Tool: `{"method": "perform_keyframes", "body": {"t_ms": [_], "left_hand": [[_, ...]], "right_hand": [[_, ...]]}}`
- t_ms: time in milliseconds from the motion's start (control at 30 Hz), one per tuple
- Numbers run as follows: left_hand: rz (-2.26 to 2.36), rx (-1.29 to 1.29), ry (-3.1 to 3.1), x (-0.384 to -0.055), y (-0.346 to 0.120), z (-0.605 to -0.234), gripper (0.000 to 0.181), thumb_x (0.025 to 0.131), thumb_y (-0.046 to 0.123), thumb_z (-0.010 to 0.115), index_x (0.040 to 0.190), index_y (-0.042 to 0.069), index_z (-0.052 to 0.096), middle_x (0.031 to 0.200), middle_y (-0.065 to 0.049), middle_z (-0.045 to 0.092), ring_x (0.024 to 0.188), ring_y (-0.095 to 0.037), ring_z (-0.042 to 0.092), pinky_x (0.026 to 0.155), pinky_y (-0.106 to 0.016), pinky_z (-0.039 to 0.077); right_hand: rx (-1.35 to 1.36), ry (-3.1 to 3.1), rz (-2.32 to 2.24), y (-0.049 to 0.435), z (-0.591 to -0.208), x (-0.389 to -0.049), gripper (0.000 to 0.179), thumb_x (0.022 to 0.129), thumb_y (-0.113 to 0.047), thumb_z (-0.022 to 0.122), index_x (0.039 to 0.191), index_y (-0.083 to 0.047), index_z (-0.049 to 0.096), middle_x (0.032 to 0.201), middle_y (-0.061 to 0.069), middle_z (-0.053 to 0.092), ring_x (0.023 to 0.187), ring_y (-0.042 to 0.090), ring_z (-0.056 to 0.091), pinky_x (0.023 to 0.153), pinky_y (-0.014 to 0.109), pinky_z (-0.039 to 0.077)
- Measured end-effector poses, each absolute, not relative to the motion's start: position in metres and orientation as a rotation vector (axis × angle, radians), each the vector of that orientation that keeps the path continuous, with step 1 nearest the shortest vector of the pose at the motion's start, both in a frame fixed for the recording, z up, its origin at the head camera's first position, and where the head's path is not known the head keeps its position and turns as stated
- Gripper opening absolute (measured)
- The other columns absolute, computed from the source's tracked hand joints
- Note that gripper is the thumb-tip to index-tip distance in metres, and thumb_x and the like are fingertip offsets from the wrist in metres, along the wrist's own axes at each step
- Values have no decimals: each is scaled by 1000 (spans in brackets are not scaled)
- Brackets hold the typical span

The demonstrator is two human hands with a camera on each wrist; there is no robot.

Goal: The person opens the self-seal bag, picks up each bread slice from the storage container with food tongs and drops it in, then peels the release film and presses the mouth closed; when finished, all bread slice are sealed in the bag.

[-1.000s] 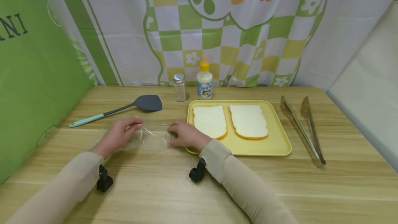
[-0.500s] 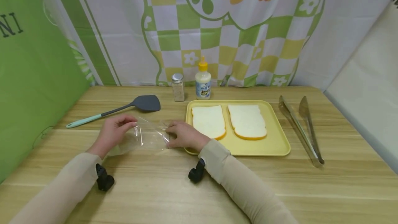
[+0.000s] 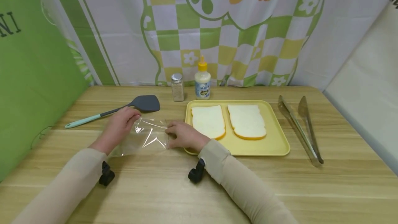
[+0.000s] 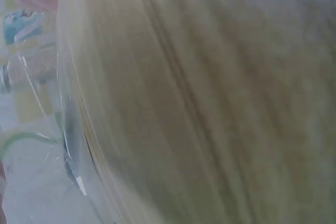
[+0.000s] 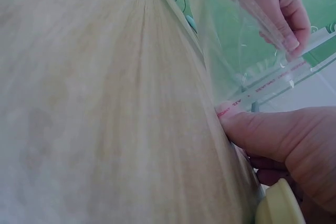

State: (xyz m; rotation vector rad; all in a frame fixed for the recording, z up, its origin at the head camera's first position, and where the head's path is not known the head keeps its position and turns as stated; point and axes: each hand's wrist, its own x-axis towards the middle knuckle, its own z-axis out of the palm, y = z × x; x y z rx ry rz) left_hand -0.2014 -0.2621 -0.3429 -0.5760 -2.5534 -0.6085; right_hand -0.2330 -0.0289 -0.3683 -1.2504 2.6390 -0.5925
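Note:
A clear plastic bag stretches between my two hands above the table. In the right wrist view, a strip with red print runs along one edge of it. My left hand pinches the bag near its far edge, close to the spatula. My right hand pinches the bag's right side between thumb and fingers, beside the tray's left rim. The left wrist view is blurred and shows mostly wood table, with the bag's film at the left.
On the yellow tray lie two bread slices. A spatula is at the left. Behind stand a shaker and a squeeze bottle. Metal tongs lie to the right.
The bag has gone from bunched to spread out flatter between my hands. My left hand shifted slightly outward, then up and right to the bag's far edge; the right hand stayed nearly still.

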Motion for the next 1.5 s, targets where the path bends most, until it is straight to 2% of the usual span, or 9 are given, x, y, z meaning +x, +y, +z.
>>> {"method": "perform_keyframes", "body": {"t_ms": [167,367,500,667,867,1067,1167,1333,1500], "left_hand": [[-568,-626,-2669,-197,-253,-339,16,89,-3,56,105,-2,54,87,-13,60,75,-23,56,69,-40,47],[-461,-848,-2510,-198,-252,-344,12,83,-10,58,93,-2,59,86,-13,63,80,-26,59,72,-40,50],[-520,-907,-2452,-196,-257,-344,19,77,-7,66,95,-3,61,86,-11,62,78,-21,56,69,-38,49],[-596,-834,-2487,-194,-262,-344,30,74,-11,69,101,-5,59,84,-10,60,75,-20,56,69,-38,50],[-668,-627,-2482,-190,-266,-344,39,77,-9,68,113,-2,55,81,-6,60,74,-18,58,66,-33,50],[-647,-561,-2441,-186,-266,-344,31,78,-8,68,107,0,61,82,-9,65,74,-21,61,63,-34,50],[-702,-488,-2449,-185,-265,-344,26,80,-6,66,106,0,63,84,-10,66,76,-20,60,67,-25,49],[-789,-384,-2413,-183,-263,-346,17,82,-3,65,99,0,66,89,-12,69,81,-6,55,73,-5,38],[-848,-407,-2324,-187,-259,-349,12,82,-3,66,93,0,68,90,-13,69,85,13,50,77,-3,36]], "right_hand": [[-1228,2641,-579,-29,-369,-232,52,81,-25,72,126,-3,57,130,10,51,120,23,46,104,29,33],[-1248,2640,-571,-29,-369,-233,51,82,-26,70,125,-3,57,126,9,52,116,21,48,102,29,35],[-1254,2645,-575,-28,-369,-233,50,82,-26,71,125,-3,57,125,9,53,115,21,49,102,29,36],[-1244,2649,-590,-27,-368,-233,53,80,-29,72,124,-4,58,128,9,52,118,22,48,103,29,34],[-1235,2643,-610,-27,-369,-233,54,79,-31,73,124,-5,58,129,9,52,120,22,47,104,29,33],[-1211,2635,-612,-28,-370,-233,54,80,-31,72,125,-4,57,131,8,50,123,22,45,106,28,31],[-1210,2636,-618,-28,-370,-233,54,80,-31,72,125,-4,58,132,8,50,123,21,44,106,28,31],[-1219,2637,-629,-28,-370,-232,53,80,-30,73,124,-4,58,126,6,53,118,20,48,103,27,34],[-1209,2656,-627,-28,-370,-231,52,80,-30,72,123,-4,59,127,7,53,119,21,47,103,27,34]]}}
